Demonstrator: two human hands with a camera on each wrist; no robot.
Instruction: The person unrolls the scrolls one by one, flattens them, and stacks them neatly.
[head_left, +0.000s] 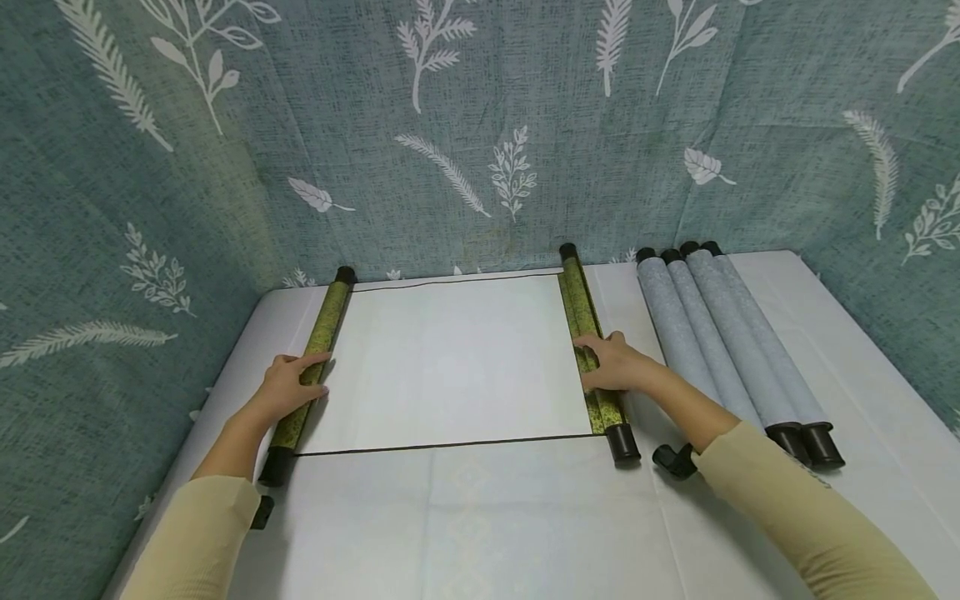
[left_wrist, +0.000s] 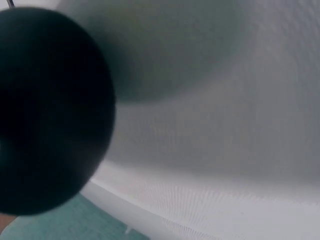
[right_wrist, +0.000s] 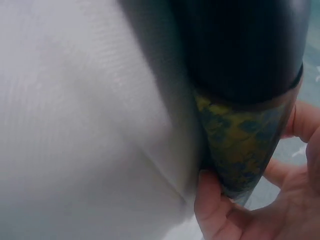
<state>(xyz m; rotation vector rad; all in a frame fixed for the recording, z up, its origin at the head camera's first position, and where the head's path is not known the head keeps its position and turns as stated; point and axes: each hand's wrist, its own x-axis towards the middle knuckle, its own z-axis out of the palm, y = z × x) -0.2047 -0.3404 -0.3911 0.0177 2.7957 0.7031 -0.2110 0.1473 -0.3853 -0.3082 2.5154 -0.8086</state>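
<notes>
A scroll lies spread across the white table, its blank white sheet (head_left: 457,358) framed by thin dark lines. At the left end is a green-gold patterned roll (head_left: 330,317) with black end caps, and my left hand (head_left: 281,387) grips it between thumb and fingers. My right hand (head_left: 618,364) holds the matching right roll (head_left: 581,287) around its middle. A black round end cap (left_wrist: 55,110) fills the left side of the left wrist view, where the left fingers are hidden. In the right wrist view, fingers (right_wrist: 210,200) curl about the patterned roll (right_wrist: 240,142) beneath its black cap.
Several rolled grey-blue scrolls (head_left: 712,325) with black caps lie side by side to the right, close to my right forearm. White cloth (head_left: 465,517) covers the table. A teal leaf-patterned curtain (head_left: 480,125) hangs along its back and sides.
</notes>
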